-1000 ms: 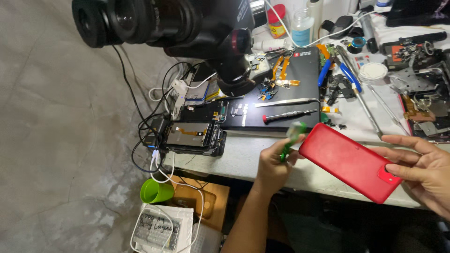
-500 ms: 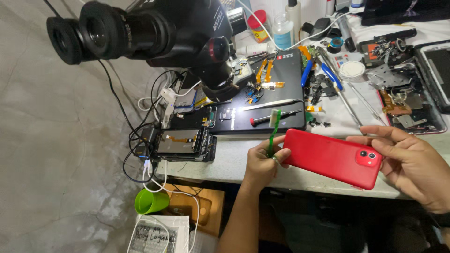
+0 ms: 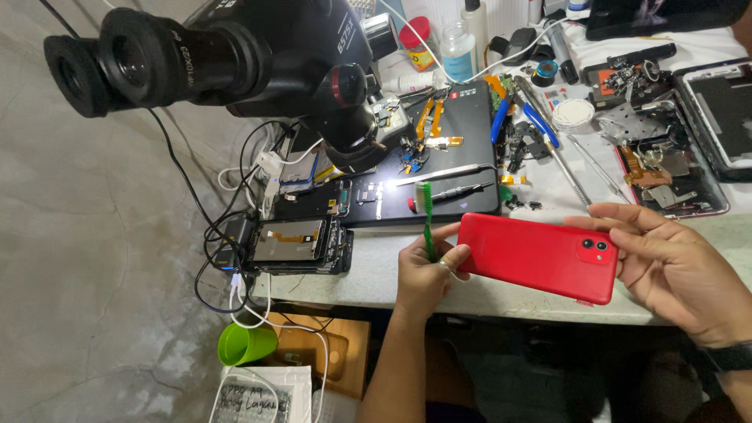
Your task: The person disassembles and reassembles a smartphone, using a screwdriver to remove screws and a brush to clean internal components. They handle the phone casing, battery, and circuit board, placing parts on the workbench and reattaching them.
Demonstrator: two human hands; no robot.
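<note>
My left hand grips a green toothbrush upright, bristles at the top, right beside the left end of a red phone. My right hand holds that phone by its right end, back side up, with the camera lenses near my fingers. The phone hovers over the front edge of the white workbench. A ring shows on a left finger.
A black microscope looms at the upper left over a black work mat strewn with tweezers, screwdrivers and flex cables. An opened phone with cables lies left. Bottles, pliers and a dismantled device crowd the back right. A green cup sits below.
Both hands and the red phone have shifted; the phone now lies more level, and the toothbrush stands more upright beside its left end.
</note>
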